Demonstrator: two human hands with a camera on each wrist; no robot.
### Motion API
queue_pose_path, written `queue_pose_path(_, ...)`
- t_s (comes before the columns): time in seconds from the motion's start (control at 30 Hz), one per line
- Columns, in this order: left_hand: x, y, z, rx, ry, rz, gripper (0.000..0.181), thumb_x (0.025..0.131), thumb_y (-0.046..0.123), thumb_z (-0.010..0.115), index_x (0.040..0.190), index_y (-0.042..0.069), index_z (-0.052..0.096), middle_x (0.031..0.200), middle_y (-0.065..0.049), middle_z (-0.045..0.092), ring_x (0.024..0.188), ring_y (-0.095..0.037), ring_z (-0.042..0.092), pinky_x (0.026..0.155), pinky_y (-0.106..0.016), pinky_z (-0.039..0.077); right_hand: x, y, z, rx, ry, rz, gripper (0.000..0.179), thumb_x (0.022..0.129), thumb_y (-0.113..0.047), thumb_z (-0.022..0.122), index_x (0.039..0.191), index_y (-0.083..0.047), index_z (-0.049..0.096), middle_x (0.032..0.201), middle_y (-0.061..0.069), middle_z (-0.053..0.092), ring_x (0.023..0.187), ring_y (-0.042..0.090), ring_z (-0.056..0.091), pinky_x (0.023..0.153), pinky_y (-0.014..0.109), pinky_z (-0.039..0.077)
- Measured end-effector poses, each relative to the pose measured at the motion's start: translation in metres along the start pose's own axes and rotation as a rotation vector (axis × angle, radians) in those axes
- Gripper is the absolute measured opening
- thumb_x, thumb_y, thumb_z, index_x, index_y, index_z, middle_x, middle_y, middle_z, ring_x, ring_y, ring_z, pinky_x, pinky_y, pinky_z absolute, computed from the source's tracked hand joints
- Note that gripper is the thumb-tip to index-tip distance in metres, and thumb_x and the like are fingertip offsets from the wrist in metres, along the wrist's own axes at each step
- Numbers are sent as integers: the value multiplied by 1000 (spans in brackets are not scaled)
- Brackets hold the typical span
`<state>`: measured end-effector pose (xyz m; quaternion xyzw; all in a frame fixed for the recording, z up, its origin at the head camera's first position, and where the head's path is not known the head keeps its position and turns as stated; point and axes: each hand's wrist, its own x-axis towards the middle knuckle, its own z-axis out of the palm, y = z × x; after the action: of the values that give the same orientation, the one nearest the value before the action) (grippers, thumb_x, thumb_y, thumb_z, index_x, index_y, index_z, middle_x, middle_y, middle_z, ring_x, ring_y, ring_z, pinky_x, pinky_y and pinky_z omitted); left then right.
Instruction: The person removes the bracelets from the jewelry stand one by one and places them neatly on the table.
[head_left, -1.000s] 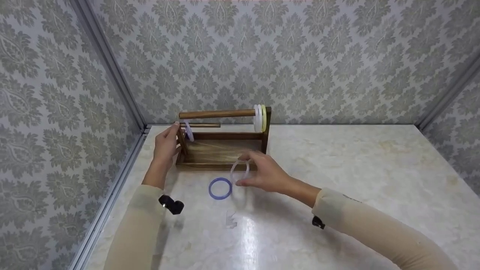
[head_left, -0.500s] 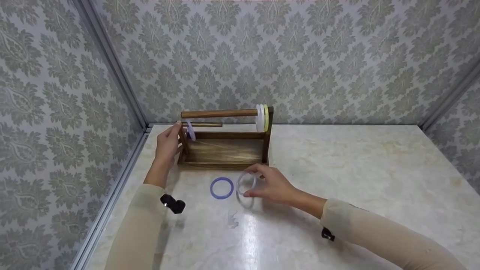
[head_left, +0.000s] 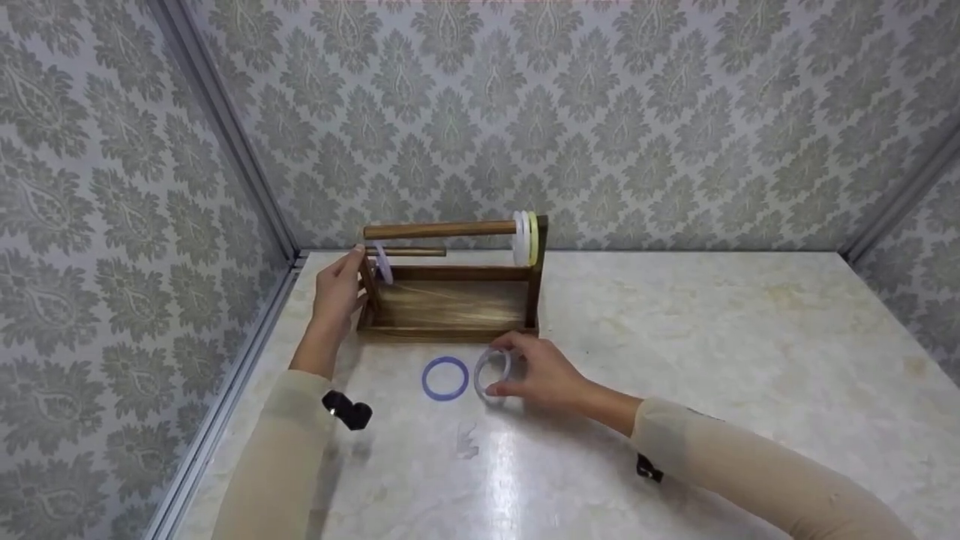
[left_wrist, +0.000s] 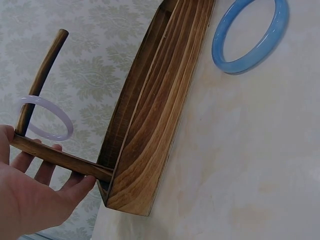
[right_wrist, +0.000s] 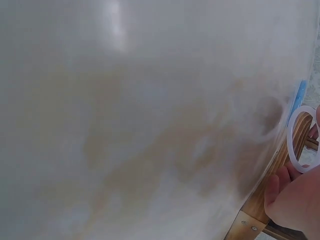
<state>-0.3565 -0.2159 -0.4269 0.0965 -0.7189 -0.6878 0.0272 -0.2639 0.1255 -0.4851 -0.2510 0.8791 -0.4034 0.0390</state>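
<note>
My left hand (head_left: 335,292) grips the left upright (left_wrist: 55,156) of a wooden bangle rack (head_left: 450,334), with the thumb near its top and fingers behind it. In front of the rack's right part, my right hand (head_left: 551,375) pinches a pale translucent bangle (head_left: 477,375) between thumb and fingers, standing on edge close over the table. Just left of it a blue bangle (head_left: 445,398) lies flat. A lavender bangle (left_wrist: 55,109) hangs on the rack's short lower rod. Two white bangles (head_left: 519,247) and a yellow bangle (head_left: 533,240) hang at the right end of the upper rod.
The marbled table (head_left: 712,360) runs back to a patterned wall (head_left: 600,112). A metal rail (head_left: 217,405) follows its left edge. A glossy light reflection and a small grey mark (head_left: 466,441) show on the tabletop in front of the hands.
My right hand has brought the pale bangle away from the rack's front edge, towards me and down close to the table. The left hand keeps its grip on the upright.
</note>
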Motion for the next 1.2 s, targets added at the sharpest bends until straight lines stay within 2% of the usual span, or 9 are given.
queue_pose_path(0.13, 0, -1, 0, -1, 6, -2, 67, 109, 58, 50, 162, 17, 46, 171, -4, 34, 153, -33, 40, 122, -45, 40, 3, 2, 3, 5, 2, -6, 69, 81, -44, 94, 135, -11, 67, 125, 3, 71, 112, 20, 61, 99, 43, 52)
queue_pose_path(0.33, 1, -2, -1, -7, -14, 2, 68, 110, 57, 49, 165, 18, 41, 172, -5, 32, 155, -32, 37, 122, -45, 39, 6, 4, 4, -33, 8, -15, 71, 79, -47, 95, 134, -11, 68, 122, 2, 71, 107, 18, 61, 95, 40, 52)
queue_pose_path(0.5, 1, -4, -1, -22, -27, 16, 68, 110, 55, 48, 165, 16, 39, 172, -6, 30, 156, -31, 33, 123, -45, 38, 6, 9, 3, -109, -4, -35, 74, 79, -48, 95, 136, -11, 66, 124, 2, 71, 113, 18, 63, 103, 40, 51)
queue_pose_path(0.63, 1, -3, -1, -14, -17, 13, 68, 110, 57, 49, 164, 17, 41, 171, -6, 32, 155, -32, 36, 123, -46, 38, 6, 11, 2, -145, -18, -37, 75, 79, -47, 95, 138, -10, 66, 128, 3, 70, 119, 21, 62, 109, 42, 49)
queue_pose_path(0.77, 2, -2, -1, -9, -8, 7, 69, 109, 58, 50, 164, 16, 43, 171, -6, 32, 155, -32, 36, 122, -46, 39, 6, 10, 3, -189, -27, -35, 76, 80, -46, 94, 139, -9, 66, 128, 5, 69, 118, 22, 61, 107, 43, 50)
queue_pose_path(0.93, 3, -2, -1, -10, -17, -8, 69, 109, 58, 50, 165, 19, 40, 174, -3, 27, 157, -29, 31, 123, -45, 38, 3, 9, 7, -258, -20, -80, 76, 80, -45, 94, 140, -6, 65, 127, 10, 68, 116, 25, 60, 104, 45, 52)
queue_pose_path(1.2, 2, -1, -2, -27, -11, -5, 68, 109, 58, 51, 164, 20, 41, 173, -3, 29, 155, -31, 37, 123, -45, 38, 2, 10, 9, -353, -17, -132, 75, 82, -49, 91, 138, -6, 67, 119, 7, 70, 109, 22, 61, 96, 42, 55)
